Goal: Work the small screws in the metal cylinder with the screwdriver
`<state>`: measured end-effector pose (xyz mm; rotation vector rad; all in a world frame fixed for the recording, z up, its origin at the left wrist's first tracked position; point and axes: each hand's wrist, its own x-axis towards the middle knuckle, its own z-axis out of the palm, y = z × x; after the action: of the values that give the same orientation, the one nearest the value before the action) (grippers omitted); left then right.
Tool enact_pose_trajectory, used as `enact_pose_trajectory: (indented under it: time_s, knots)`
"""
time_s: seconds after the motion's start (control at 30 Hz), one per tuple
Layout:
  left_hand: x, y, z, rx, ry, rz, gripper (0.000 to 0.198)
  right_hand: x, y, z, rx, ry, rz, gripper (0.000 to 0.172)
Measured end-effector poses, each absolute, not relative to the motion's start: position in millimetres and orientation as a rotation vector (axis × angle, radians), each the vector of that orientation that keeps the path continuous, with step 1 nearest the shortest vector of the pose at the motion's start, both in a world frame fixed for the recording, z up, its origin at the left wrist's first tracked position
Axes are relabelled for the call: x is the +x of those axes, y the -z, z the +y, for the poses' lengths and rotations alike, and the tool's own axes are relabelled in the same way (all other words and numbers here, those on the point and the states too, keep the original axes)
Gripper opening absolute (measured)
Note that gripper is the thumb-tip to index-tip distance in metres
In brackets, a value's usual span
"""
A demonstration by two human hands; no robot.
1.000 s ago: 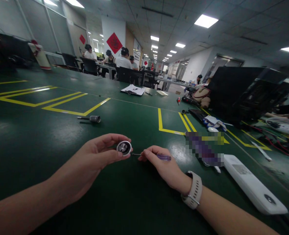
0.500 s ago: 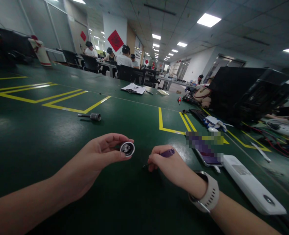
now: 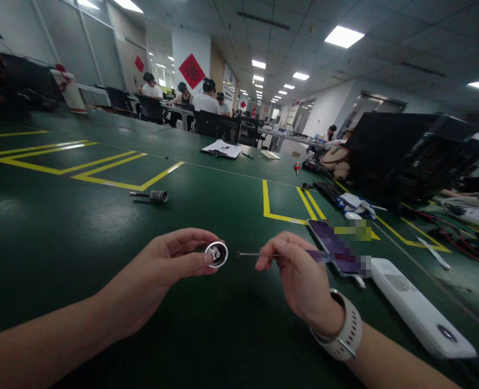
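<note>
Over the last 1 second the right hand (image 3: 304, 278) has shifted toward 3 o'clock. The purple-handled tool (image 3: 319, 256) it grips, tip dipped toward 8 o'clock 0.5 seconds ago, now points to 9 o'clock, with more of its shaft (image 3: 252, 254) bared. The gap between tip and round metal part (image 3: 219, 255) has widened since 1 second ago; the left hand (image 3: 164, 265) has carried that part slightly toward 4 o'clock.

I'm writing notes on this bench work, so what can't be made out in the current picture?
All in the head view:
Round metal part: far side hidden behind itself and the left hand.
Purple-handled tool: middle covered by the right hand; tip too small.
White device: print too blurred to read.
Large red sign: characters too small.
</note>
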<state>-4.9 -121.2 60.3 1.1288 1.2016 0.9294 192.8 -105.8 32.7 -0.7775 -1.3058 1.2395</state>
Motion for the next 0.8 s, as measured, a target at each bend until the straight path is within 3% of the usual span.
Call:
enact_pose_trajectory:
  time_s: [0.3, 0.63, 0.8]
  knots:
    - [-1, -57, -126, 1.180, -0.957, 1.213, 0.023, 184, -45, -136, -0.739, -0.616, -1.982, 0.017]
    - [2, -52, -127, 1.233, -0.949, 1.210, 0.030, 181, -40, -139, -0.707, -0.462, -2.138, 0.012]
    - [4, -51, -128, 1.380, -1.005, 1.239, 0.023, 177, -37, -141, -0.645, -0.387, -2.154, 0.009]
